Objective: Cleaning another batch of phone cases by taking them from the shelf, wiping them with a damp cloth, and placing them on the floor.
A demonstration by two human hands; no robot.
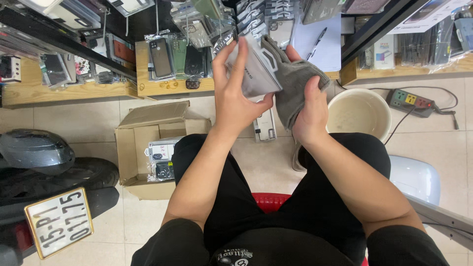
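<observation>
Head view: my left hand grips packaged phone case at chest height; my right hand closed around grey cloth pressed against case, above cardboard box and bucket.

Beige tiled floor, low wooden shelves along the wall, red plastic stool, even indoor light

Your left hand grips a glossy clear-plastic packet; your right hand presses a matt grey cloth, soft and napped, against it; at 9 o'clock, a matt brown cardboard box with rough cut edges; at 2 o'clock, a smooth cream plastic basin; at 10 o'clock, unvarnished pale wood shelving; underfoot, smooth beige floor tiles, faintly sheened.
</observation>
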